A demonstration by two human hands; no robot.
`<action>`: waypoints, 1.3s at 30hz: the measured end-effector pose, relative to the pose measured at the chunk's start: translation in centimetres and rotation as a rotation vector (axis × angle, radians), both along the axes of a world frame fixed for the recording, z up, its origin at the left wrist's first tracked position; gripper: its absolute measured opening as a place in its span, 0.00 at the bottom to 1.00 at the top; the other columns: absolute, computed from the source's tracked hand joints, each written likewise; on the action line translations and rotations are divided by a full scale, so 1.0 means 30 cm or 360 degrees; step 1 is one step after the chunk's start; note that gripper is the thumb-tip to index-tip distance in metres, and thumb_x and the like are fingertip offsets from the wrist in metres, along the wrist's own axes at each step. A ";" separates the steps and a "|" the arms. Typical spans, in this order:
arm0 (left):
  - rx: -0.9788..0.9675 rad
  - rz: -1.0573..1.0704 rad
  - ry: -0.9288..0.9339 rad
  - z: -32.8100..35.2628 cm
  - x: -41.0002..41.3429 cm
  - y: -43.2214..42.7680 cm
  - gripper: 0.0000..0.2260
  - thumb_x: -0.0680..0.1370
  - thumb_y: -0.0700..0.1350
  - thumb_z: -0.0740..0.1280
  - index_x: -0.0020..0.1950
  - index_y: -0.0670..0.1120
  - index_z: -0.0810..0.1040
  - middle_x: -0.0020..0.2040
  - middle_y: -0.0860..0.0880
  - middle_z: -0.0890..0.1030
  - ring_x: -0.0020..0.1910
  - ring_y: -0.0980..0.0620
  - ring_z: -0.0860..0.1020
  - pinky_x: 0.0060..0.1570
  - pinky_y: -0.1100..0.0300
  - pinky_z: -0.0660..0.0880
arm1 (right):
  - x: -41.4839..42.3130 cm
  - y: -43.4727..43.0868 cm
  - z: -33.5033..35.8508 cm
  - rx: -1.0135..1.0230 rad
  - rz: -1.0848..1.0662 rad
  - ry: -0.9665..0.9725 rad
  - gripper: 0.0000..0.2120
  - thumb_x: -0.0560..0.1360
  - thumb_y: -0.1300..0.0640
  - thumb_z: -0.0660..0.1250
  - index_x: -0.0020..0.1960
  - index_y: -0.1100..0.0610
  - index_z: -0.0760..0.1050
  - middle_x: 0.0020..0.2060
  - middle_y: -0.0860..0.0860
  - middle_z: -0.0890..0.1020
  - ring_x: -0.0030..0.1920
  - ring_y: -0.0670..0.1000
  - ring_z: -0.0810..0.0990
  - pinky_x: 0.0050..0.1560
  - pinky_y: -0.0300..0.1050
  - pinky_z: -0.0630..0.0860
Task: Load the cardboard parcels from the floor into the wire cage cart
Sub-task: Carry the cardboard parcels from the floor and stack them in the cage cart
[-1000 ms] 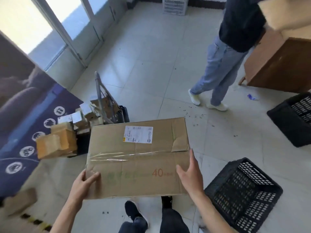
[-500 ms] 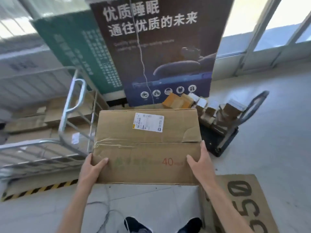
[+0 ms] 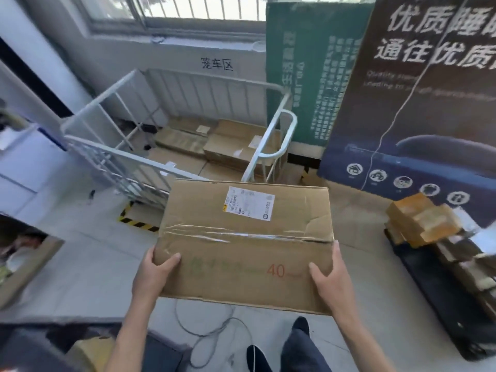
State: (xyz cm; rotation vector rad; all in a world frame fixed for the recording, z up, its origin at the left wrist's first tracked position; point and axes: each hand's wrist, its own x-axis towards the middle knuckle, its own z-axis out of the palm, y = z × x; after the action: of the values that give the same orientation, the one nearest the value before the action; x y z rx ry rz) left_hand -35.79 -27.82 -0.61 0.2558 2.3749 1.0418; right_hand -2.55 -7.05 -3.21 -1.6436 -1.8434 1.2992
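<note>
Cardboard is my whole load: I carry the big box (image 3: pixel 247 237) level on the near side of the cart (image 3: pixel 171 167), with its far edge just short of the cart's near rail. My left hand (image 3: pixel 154 275) grips the near left corner and my right hand (image 3: pixel 331 277) the near right one. Each thumb lies on top and the fingers wrap round the edge, so the thumbs stop the box tipping. Holding it by the two near corners leaves the far end free to go over the rail first. Inside the cart, flat parcels (image 3: pixel 233 146) already cover the far and right part of its bottom, so I judge this one belongs in the room nearer the rail. Half a second ago the cart stood off to the left of the box, with the dark poster (image 3: pixel 416 103) straight ahead. Now I have turned: the cart lies straight beyond the box and the poster is to the cart's right. My grip has not changed. A loose cable (image 3: pixel 212 328) lies on the floor (image 3: pixel 88 264) between my feet and the cart, and I could trip on it.
</note>
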 end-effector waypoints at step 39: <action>-0.0228 -0.0424 0.0014 -0.291 -2.164 1.491 0.21 0.72 0.54 0.75 0.59 0.48 0.74 0.55 0.48 0.79 0.51 0.46 0.77 0.42 0.57 0.68 | -1.990 1.033 -0.211 -0.0158 -0.0534 -0.0174 0.35 0.76 0.51 0.66 0.77 0.36 0.54 0.69 0.45 0.72 0.67 0.50 0.73 0.62 0.54 0.75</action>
State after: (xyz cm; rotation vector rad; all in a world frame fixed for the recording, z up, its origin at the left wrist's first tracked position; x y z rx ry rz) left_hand -100.72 16.90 -9.33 0.5082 2.3308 0.7450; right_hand -62.25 23.95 -9.54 -2.0079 -1.4934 1.1901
